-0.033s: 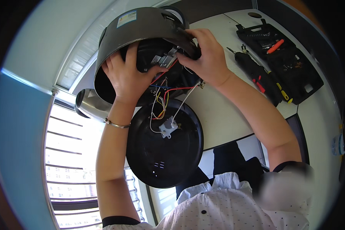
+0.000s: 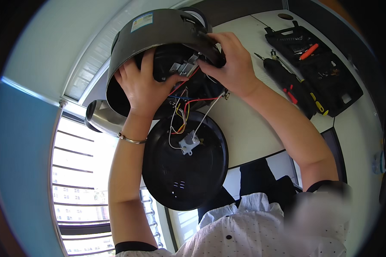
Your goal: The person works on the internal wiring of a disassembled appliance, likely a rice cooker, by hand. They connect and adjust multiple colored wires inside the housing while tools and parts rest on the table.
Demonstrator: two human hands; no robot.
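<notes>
A dark grey, round appliance housing [image 2: 158, 28], like a rice cooker's body, lies tipped with its opened underside facing me. My left hand [image 2: 145, 88] reaches into it with fingers spread, its fingertips partly hidden. Its thumb lies against a bent metal bracket [image 2: 185, 68]. My right hand [image 2: 236, 68] closes round the housing's right edge, thumb inside and fingers outside. Red, white, yellow and blue wires [image 2: 186, 105] hang out of the housing. Some run to a small grey metal plate [image 2: 189, 143] in the round black base cover [image 2: 176, 175], below my hands.
At the right of the white table [image 2: 248, 124] lies an open black tool case [image 2: 334, 81] with a red-orange handled tool [image 2: 309, 52]. Beside it are a black tool pouch [image 2: 281, 77] and a yellow-black screwdriver [image 2: 317, 103]. A silver metal vessel [image 2: 107, 118] stands at left, near the window [image 2: 77, 171].
</notes>
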